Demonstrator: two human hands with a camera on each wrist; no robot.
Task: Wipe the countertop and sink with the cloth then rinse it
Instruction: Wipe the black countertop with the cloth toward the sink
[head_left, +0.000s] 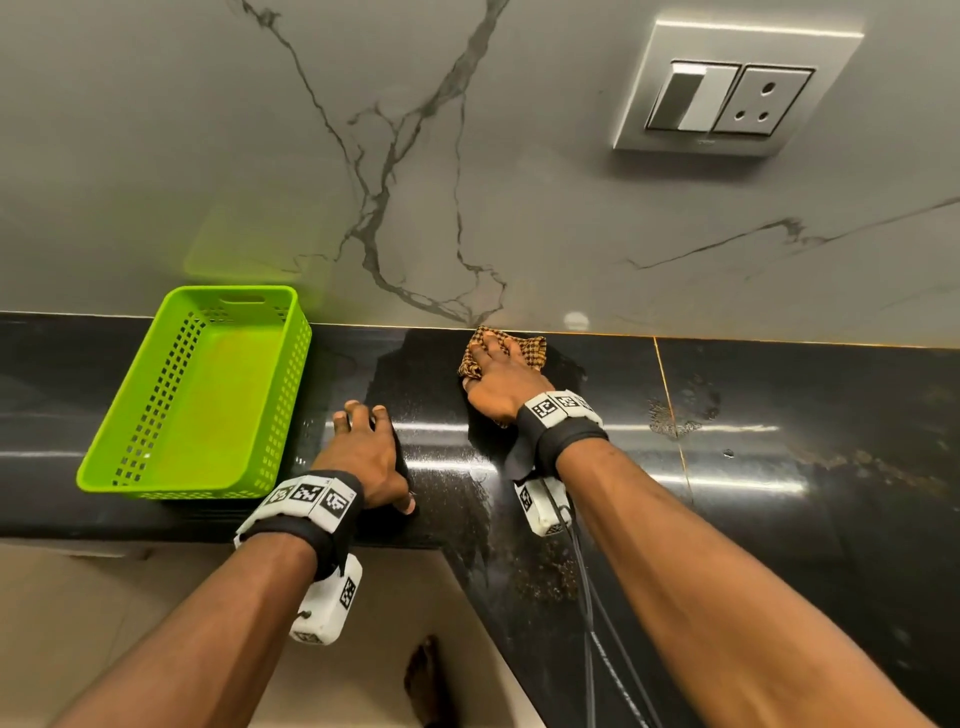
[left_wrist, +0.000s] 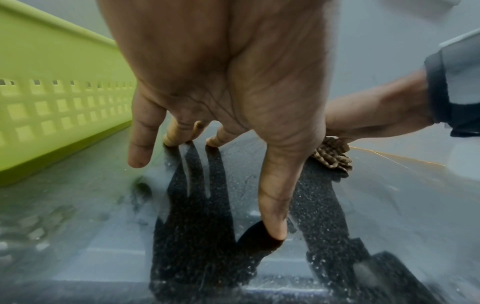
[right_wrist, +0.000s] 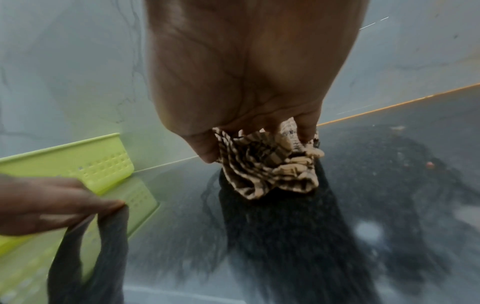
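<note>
A brown checked cloth (head_left: 532, 349) lies bunched at the back of the black countertop (head_left: 779, 478), against the marble wall. My right hand (head_left: 501, 374) grips it from above. In the right wrist view the thumb and fingers (right_wrist: 306, 131) curl round the gathered cloth (right_wrist: 267, 170). My left hand (head_left: 363, 441) is spread on the counter nearer the front edge, just right of the green basket. Its fingertips (left_wrist: 171, 142) and thumb touch the wet stone and hold nothing. No sink is in view.
A green perforated basket (head_left: 234, 289) stands empty on the counter at the left. Water streaks shine around both hands. Brownish stains (head_left: 675, 418) sit by a seam to the right. A switch and socket plate (head_left: 727, 98) is on the wall.
</note>
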